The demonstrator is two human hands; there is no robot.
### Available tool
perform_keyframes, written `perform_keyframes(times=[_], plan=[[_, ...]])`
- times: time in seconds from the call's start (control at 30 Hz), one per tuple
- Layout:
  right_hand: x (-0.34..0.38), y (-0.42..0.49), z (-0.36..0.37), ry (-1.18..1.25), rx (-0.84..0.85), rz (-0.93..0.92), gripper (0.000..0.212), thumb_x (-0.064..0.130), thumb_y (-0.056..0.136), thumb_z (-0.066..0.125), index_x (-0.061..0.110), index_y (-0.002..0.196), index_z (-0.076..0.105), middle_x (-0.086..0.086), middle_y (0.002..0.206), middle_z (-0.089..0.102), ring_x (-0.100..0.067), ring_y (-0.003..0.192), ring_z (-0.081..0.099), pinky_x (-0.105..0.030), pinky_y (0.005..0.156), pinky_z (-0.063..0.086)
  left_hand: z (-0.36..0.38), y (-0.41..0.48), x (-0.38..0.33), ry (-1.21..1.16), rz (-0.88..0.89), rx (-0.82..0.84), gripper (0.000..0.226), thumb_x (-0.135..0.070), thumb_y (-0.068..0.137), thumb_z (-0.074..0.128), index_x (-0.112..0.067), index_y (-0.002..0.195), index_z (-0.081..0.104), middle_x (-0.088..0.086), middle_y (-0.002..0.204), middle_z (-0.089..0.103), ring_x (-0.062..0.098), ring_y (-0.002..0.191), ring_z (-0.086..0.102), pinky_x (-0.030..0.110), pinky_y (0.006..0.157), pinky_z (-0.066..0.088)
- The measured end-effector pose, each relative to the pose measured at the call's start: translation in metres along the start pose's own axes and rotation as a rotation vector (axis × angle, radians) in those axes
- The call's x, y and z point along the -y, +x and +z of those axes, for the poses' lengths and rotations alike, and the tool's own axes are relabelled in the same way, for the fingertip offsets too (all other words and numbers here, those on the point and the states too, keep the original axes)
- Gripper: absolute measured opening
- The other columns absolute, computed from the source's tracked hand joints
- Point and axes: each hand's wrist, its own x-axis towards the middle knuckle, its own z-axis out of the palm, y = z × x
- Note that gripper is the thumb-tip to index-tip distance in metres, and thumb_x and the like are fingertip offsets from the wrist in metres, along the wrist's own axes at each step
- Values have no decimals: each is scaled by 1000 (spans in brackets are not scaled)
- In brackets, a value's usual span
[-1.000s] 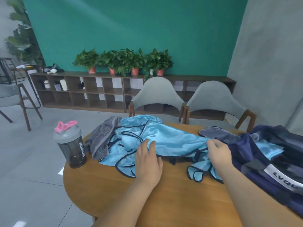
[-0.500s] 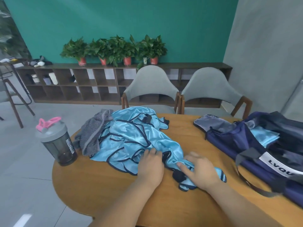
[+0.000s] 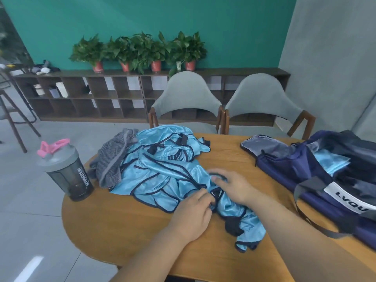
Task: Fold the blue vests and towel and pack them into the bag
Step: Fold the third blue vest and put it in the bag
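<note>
A crumpled pile of light blue vests (image 3: pixel 162 171) with dark trim lies on the round wooden table (image 3: pixel 122 231). A grey striped towel (image 3: pixel 113 159) sits bunched at the pile's left edge. My left hand (image 3: pixel 193 212) pinches the vest's dark trim near the pile's front right. My right hand (image 3: pixel 230 184) grips the same vest's fabric just beyond it. The navy bag (image 3: pixel 305 165) lies open at the right, with a folded blue vest (image 3: pixel 329 162) inside.
A grey shaker bottle (image 3: pixel 67 171) with a pink cap stands at the table's left edge. Two grey chairs (image 3: pixel 187 102) stand behind the table. A low shelf with potted plants (image 3: pixel 142 49) lines the green wall.
My right hand came back from the bag to the vest pile and now grips the vest beside my left hand. The head camera shifted so the bag shows further right.
</note>
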Motion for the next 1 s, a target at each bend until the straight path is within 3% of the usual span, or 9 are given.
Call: perform_keyframes(times=[0.1, 0.17, 0.23, 0.33, 0.47, 0.53, 0.63, 0.77, 1.0], plan=[[-11, -4, 3, -176, -30, 34, 8, 47, 98, 65, 49, 91, 68, 23, 89, 74, 2, 83, 67, -33, 80, 56, 3, 0, 1, 15, 0, -56, 21, -25, 99, 42, -20, 109, 60, -7, 107, 52, 13, 93, 54, 36, 77, 52], [-19, -12, -4, -394, -65, 139, 14, 54, 90, 62, 41, 87, 65, 12, 78, 68, -12, 76, 64, -37, 69, 55, 7, 2, 1, 52, -39, -94, 24, -27, 103, 42, -22, 117, 60, -8, 111, 51, 12, 93, 56, 34, 76, 53], [-24, -20, -14, -578, -139, 295, 23, 52, 88, 58, 29, 87, 59, 7, 78, 60, -23, 77, 60, -33, 61, 47, 10, 7, 2, 96, -77, -100, 34, -35, 108, 37, -23, 131, 59, -7, 121, 51, 14, 101, 57, 33, 85, 53], [-28, -27, -23, -664, -162, 446, 25, 48, 85, 54, 25, 95, 60, 1, 89, 59, -28, 84, 60, -34, 67, 50, 13, 19, -1, 157, -122, -37, 49, -48, 110, 25, -24, 142, 54, -5, 136, 49, 17, 118, 54, 37, 103, 48], [-42, -27, -22, -754, -161, 192, 52, 41, 88, 61, 25, 137, 50, -1, 130, 49, -27, 123, 47, -42, 99, 49, 20, 44, -7, 111, -138, 23, 50, -49, 110, 30, -24, 150, 46, -1, 148, 43, 20, 132, 47, 40, 113, 41], [-51, -26, -23, -712, -107, 96, 62, 44, 88, 45, 24, 147, 47, 0, 148, 43, -26, 135, 41, -43, 111, 41, 19, 57, -4, 137, -140, 45, 53, -49, 109, 32, -23, 155, 41, 1, 154, 37, 22, 142, 39, 42, 119, 34], [-72, -20, -23, -639, -78, 155, 83, 56, 80, 14, 31, 155, 40, -1, 167, 30, -25, 154, 24, -43, 125, 25, 17, 76, 5, 91, -190, 174, 62, -53, 109, 34, -24, 164, 25, 4, 169, 19, 24, 157, 18, 44, 127, 21], [-85, -6, -29, -620, -120, 312, 63, 51, 98, 30, 39, 159, 27, -6, 173, 13, -28, 160, 6, -47, 129, 13, 21, 94, 6, 131, -202, 280, 68, -55, 110, 31, -25, 167, 10, 4, 175, 4, 21, 162, -2, 46, 131, 11], [-96, 21, -38, -586, -176, 392, 60, 46, 99, 38, 41, 158, 27, -8, 173, 12, -28, 160, 4, -47, 129, 9, 41, 101, 5, 111, -129, 98, 64, -55, 110, 26, -25, 166, 19, -2, 175, 11, 16, 162, -3, 43, 131, 15]])
